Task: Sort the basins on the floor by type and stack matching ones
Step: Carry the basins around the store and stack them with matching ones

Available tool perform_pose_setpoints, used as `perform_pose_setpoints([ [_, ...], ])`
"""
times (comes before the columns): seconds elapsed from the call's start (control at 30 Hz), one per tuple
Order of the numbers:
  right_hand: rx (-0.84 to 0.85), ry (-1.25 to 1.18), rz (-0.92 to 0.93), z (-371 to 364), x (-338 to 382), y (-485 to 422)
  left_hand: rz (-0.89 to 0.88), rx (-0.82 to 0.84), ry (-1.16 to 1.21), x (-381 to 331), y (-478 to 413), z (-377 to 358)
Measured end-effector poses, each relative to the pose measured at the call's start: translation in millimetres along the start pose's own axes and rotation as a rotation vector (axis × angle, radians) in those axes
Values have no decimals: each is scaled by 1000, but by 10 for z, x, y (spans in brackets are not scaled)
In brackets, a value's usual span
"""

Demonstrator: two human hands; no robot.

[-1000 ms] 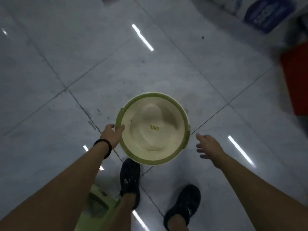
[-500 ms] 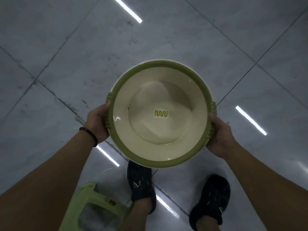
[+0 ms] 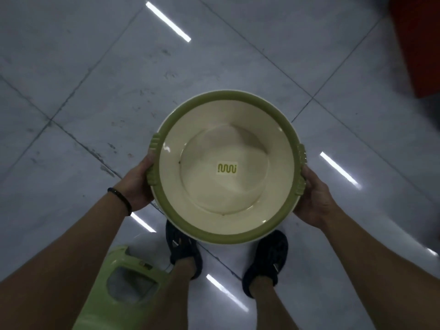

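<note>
Holding basin (image 3: pixel 226 167) up off the floor (image 3: pixel 95 91): left hand (image 3: pixel 137 184) and right hand (image 3: pixel 314 196) each grip a rim handle, fingers (image 3: pixel 149 163) curled round. A second ago only the left touched it. Lifted; needs its matching stack.

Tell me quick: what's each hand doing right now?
Left hand: closed, gripping the green-rimmed basin at its left handle.
Right hand: closed, gripping the same basin at its right handle.

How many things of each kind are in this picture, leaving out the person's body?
Cream round plastic basin with green rim: 1
Pale green plastic stool: 1
Black shoes: 2
Black wristband: 1
Red object, blurred, top right: 1
Total: 6
</note>
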State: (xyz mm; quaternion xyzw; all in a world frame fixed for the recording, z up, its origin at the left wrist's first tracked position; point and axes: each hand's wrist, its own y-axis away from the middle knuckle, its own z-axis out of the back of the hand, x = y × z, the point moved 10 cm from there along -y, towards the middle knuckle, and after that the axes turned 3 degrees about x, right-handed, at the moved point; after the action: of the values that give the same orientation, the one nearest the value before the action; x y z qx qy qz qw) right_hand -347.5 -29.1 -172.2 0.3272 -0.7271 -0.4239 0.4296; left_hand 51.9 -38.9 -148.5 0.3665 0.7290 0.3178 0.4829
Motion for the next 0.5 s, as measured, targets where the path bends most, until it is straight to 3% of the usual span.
perform_pose_setpoints([
  [0.27, -63, 42, 84, 579, 1033, 2259, -14, 83, -45, -580, 1241, -1629],
  [0.5, -171, -224, 289, 1112, 1489, 4513, -5, 286, -341, -1388, 2237, -3444],
])
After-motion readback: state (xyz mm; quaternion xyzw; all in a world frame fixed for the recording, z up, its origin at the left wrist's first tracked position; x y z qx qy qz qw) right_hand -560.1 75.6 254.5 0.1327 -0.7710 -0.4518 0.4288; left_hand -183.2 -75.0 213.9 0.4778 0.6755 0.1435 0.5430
